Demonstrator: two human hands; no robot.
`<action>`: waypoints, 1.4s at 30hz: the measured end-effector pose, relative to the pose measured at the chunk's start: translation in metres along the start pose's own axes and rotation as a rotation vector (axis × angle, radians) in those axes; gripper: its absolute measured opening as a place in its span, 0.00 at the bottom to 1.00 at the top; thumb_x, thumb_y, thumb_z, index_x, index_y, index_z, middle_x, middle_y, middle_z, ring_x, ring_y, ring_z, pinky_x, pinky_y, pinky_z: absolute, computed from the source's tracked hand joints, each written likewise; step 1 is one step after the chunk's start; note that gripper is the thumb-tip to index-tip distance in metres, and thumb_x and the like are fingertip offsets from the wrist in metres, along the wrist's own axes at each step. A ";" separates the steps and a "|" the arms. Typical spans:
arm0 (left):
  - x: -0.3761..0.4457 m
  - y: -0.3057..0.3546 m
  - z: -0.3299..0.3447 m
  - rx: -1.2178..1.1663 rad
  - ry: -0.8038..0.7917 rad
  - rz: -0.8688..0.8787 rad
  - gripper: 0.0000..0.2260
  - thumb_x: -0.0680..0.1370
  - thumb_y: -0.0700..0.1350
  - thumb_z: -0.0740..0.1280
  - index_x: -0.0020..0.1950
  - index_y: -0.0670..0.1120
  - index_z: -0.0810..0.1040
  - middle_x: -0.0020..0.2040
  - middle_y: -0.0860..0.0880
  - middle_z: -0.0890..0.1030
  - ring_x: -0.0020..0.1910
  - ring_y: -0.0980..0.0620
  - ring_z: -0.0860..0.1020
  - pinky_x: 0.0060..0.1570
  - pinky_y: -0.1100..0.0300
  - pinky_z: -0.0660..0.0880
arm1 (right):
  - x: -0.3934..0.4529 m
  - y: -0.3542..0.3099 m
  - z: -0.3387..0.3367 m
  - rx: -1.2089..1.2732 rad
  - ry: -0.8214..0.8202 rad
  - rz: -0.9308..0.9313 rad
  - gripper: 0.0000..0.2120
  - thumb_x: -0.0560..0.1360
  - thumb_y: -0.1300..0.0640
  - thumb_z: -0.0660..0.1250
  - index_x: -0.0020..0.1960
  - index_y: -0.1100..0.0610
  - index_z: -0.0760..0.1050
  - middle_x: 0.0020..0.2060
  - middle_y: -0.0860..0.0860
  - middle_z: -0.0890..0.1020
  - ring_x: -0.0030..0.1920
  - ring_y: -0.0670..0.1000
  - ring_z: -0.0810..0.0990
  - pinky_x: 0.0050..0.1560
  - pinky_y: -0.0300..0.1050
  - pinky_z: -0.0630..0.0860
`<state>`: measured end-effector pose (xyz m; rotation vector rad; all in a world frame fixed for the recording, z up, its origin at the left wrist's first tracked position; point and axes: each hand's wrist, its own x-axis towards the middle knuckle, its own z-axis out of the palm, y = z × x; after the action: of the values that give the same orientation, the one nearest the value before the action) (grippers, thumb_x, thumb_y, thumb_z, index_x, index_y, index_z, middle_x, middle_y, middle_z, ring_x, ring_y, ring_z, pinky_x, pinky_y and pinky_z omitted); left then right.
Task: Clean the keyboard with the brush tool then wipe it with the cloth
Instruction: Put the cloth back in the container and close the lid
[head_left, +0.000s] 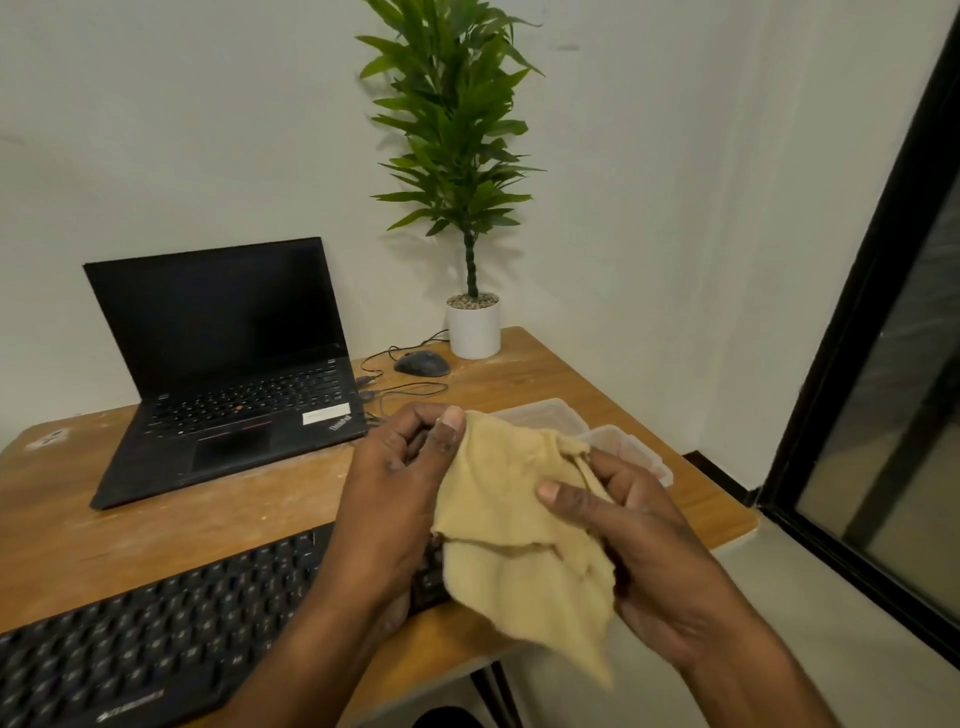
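Both hands hold one yellow cloth (511, 525) up over the keyboard's (171, 618) right end, left hand (400, 486) pinching a top corner, right hand (631, 530) gripping the other side, likely bunching it to wipe. On the desk (218, 525): one laptop (228, 358), one mouse (422, 363), one plant (462, 156); no brush visible

Both hands hold a tan cloth (524, 525) above the right end of a black keyboard (156, 629) lying along the near edge of the wooden table (218, 519). The left hand (400, 488) pinches the cloth's upper edge; the right hand (639, 540) grips its right side. An open laptop (228, 364) sits toward the far left edge, with a mouse (422, 363) and a potted plant (470, 208) near the far right corner.
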<state>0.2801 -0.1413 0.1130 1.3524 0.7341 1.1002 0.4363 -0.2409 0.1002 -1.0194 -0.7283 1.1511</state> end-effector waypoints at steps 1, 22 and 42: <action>0.003 -0.004 0.006 0.006 0.025 -0.006 0.10 0.83 0.49 0.68 0.53 0.43 0.84 0.50 0.41 0.86 0.46 0.48 0.82 0.48 0.51 0.78 | 0.006 -0.007 -0.009 -0.017 0.026 -0.005 0.18 0.73 0.64 0.72 0.62 0.57 0.80 0.55 0.59 0.85 0.55 0.60 0.85 0.53 0.56 0.82; 0.068 -0.078 0.078 0.866 -0.083 0.195 0.14 0.84 0.37 0.64 0.55 0.57 0.79 0.56 0.58 0.75 0.55 0.58 0.73 0.48 0.59 0.69 | 0.116 -0.028 -0.101 -1.310 0.361 -0.142 0.12 0.70 0.68 0.73 0.41 0.51 0.82 0.42 0.46 0.81 0.42 0.47 0.79 0.37 0.41 0.74; 0.062 -0.068 0.077 1.161 -0.357 0.367 0.10 0.85 0.48 0.67 0.65 0.57 0.82 0.60 0.56 0.77 0.57 0.57 0.69 0.54 0.58 0.73 | 0.086 -0.042 -0.117 -1.404 0.210 -0.185 0.15 0.71 0.59 0.78 0.50 0.44 0.77 0.48 0.43 0.78 0.46 0.47 0.77 0.41 0.41 0.73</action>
<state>0.3858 -0.1058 0.0678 2.6666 0.9091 0.6190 0.5795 -0.1933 0.0904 -2.1050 -1.4597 0.2070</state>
